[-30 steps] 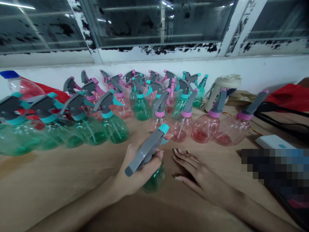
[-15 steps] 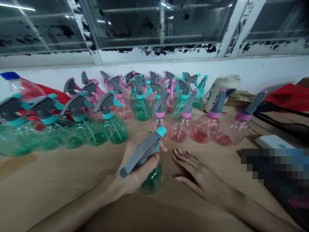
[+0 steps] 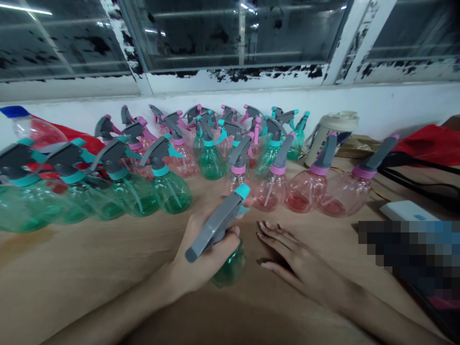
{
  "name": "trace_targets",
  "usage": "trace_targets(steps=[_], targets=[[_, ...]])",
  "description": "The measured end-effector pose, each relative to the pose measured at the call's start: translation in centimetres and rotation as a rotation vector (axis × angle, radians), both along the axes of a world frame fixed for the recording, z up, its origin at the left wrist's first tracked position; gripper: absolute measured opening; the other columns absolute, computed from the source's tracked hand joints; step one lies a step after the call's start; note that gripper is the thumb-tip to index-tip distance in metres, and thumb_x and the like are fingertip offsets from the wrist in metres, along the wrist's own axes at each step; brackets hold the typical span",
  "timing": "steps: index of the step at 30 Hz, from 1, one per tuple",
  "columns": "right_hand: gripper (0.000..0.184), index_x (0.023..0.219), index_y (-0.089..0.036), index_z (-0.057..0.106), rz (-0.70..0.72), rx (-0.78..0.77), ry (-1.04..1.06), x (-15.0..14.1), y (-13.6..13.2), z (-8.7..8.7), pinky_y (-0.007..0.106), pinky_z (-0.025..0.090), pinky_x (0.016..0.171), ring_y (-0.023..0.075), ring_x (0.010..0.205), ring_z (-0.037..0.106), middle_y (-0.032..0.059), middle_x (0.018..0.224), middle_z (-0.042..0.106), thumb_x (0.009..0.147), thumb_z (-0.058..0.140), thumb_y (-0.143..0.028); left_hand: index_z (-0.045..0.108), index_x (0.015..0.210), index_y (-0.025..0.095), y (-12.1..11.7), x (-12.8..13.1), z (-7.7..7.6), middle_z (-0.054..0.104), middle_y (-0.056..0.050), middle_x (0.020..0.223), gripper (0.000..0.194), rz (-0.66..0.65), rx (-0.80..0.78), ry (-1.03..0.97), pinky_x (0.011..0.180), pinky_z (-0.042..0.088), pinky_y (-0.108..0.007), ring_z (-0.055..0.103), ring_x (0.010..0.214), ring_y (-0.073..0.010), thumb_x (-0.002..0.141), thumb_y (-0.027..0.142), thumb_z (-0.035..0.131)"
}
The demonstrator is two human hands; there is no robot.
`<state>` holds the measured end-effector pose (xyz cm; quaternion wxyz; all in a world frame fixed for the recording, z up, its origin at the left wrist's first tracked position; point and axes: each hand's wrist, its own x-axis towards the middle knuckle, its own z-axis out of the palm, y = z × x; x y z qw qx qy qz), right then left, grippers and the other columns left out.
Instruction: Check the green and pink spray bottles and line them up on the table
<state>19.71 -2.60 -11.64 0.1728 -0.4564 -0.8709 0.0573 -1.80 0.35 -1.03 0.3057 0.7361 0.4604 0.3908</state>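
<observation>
My left hand (image 3: pixel 204 262) is wrapped round the neck of a green spray bottle (image 3: pixel 230 269), just in front of me over the table (image 3: pixel 89 273), its grey spray head (image 3: pixel 217 225) slanting across my thumb and its teal nozzle (image 3: pixel 243 191) pointing away from me; that grip, I judge, steadies the bottle and keeps the nozzle off my body. My right hand (image 3: pixel 296 258) lies palm down beside it, fingers a little spread, holding nothing, seemingly just resting. The front green bottles (image 3: pixel 175 194) line up to the left and the front pink bottles (image 3: pixel 305 194) to the right, which looks like sorting by colour, though the bottles behind mix both. My left fingers are mostly hidden, so I can't tell whether any presses the trigger, nor whether the bottle's base touches the wood or how much liquid it holds. The leftmost green bottle is cut off by the edge, the back bottles overlap, and a pixelated patch (image 3: pixel 413 258) hides whatever lies at far right.
</observation>
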Motion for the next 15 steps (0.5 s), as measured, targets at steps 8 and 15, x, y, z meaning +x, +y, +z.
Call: trace_targets(steps=[8, 15], targets=[[0.055, 0.141, -0.018, 0.035, -0.002, -0.013, 0.002, 0.1, 0.02, -0.08, 0.047, 0.035, 0.108, 0.0221, 0.133, 0.038, 0.0065, 0.145, 0.041, 0.093, 0.046, -0.041, 0.06, 0.081, 0.023, 0.0, -0.07, -0.67, 0.067, -0.003, 0.093, 0.011, -0.006, 0.085, -0.064, 0.085, 0.052, -0.035, 0.064, 0.089, -0.0201, 0.074, 0.017, 0.054], [0.054, 0.141, -0.016, 0.036, 0.021, -0.022, -0.049, 0.2, 0.04, 0.15, 0.046, 0.034, 0.11, 0.0212, 0.134, 0.035, 0.0056, 0.147, 0.038, 0.094, 0.044, -0.043, 0.06, 0.085, 0.024, -0.04, -0.08, -0.66, 0.067, -0.002, 0.088, 0.011, 0.016, 0.107, -0.001, 0.079, 0.054, -0.035, 0.065, 0.085, -0.0201, 0.078, 0.021, 0.052]])
